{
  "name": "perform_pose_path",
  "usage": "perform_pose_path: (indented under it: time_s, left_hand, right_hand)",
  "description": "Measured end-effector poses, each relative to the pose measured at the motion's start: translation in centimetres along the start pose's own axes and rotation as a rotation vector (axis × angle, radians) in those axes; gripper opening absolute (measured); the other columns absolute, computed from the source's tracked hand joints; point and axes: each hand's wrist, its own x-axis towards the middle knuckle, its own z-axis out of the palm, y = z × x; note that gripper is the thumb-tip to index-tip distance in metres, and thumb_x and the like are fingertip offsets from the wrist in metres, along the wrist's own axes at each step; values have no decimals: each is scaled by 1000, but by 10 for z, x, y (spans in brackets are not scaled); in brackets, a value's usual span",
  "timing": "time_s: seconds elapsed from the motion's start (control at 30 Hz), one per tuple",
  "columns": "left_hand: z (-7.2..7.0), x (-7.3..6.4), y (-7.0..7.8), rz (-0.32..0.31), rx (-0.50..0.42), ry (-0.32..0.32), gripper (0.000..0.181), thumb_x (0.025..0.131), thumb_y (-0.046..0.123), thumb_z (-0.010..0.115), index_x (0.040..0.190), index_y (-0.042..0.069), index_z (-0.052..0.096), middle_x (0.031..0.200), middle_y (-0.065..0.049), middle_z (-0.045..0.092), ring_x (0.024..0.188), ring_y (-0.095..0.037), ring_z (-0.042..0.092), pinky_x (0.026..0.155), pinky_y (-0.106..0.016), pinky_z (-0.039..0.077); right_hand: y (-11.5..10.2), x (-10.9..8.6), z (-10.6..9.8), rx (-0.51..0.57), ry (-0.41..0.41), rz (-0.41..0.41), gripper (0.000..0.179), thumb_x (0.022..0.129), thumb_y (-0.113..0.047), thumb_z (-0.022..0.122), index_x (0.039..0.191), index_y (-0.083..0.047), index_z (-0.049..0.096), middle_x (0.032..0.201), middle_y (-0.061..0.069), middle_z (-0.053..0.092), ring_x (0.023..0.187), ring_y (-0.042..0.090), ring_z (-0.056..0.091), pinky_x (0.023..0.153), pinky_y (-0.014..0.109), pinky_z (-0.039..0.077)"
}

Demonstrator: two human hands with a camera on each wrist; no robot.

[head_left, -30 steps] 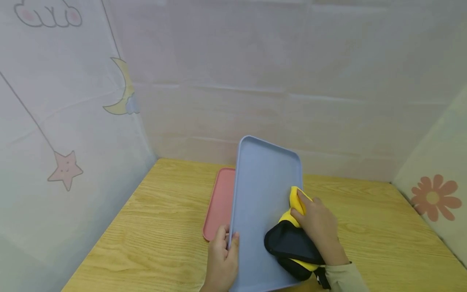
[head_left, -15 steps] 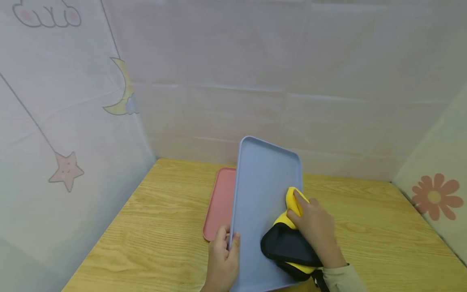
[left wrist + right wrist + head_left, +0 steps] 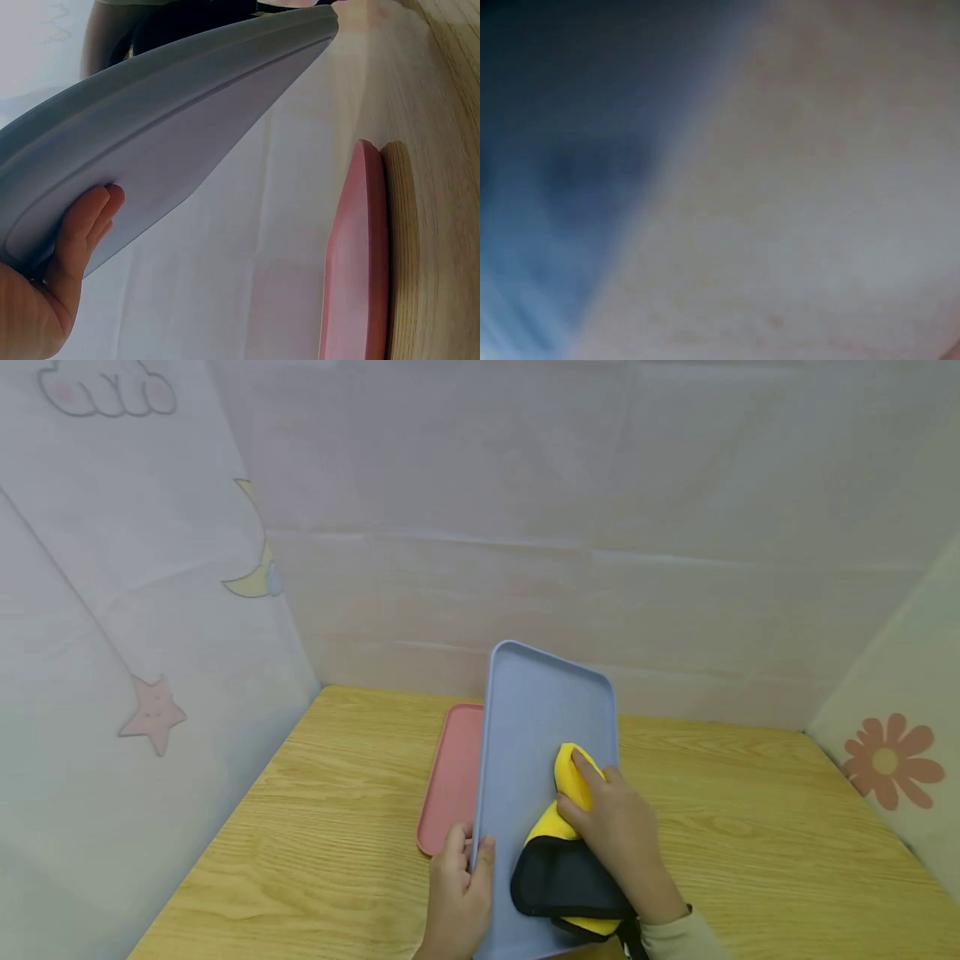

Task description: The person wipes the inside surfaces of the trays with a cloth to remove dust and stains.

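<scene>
My left hand (image 3: 459,893) grips the left long edge of a blue rectangular tray (image 3: 536,718), thumb on the inner face and fingers behind. The tray is held tilted up above the table. In the left wrist view its underside (image 3: 172,142) shows, with fingers of the left hand (image 3: 71,247) curled against it. My right hand (image 3: 618,835) holds a bunched yellow and black cleaning cloth (image 3: 566,877) against the tray's inner face, right of its middle. Part of the cloth hangs below the hand. The right wrist view is blurred and close.
A pink tray (image 3: 453,777) lies on the wooden table (image 3: 315,810), partly hidden behind the blue tray. A pale printed fabric backdrop (image 3: 555,510) stands behind the table and at both sides.
My right hand has moved left across the blue tray with the cloth, first slightly, then further. The left hand and tray stay nearly still.
</scene>
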Motion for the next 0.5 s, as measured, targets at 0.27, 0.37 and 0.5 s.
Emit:
perform_pose_path:
  time_s: [0.27,0.37,0.5]
  left_hand:
    - [1,0,-3,0,37,13,7,92,2,46,95,-3,50,76,-11,64,67,-11,59,56,-26,48]
    - [2,0,-4,5,41,12,7,92,2,45,94,-3,50,70,-8,62,59,-8,55,50,-24,46]
    - [2,1,-6,10,39,11,8,93,1,44,93,-3,50,61,-1,55,50,-2,45,41,-20,39]
  right_hand:
    - [-22,-2,0,11,21,-59,50,72,-24,66,118,-7,58,78,15,53,41,12,28,35,24,27]
    - [-29,-2,1,25,24,-71,50,72,-24,67,118,-7,58,77,14,52,42,12,29,36,24,28]
    - [-36,-2,1,38,31,-85,51,72,-25,68,119,-8,57,77,12,51,43,12,30,38,24,29]
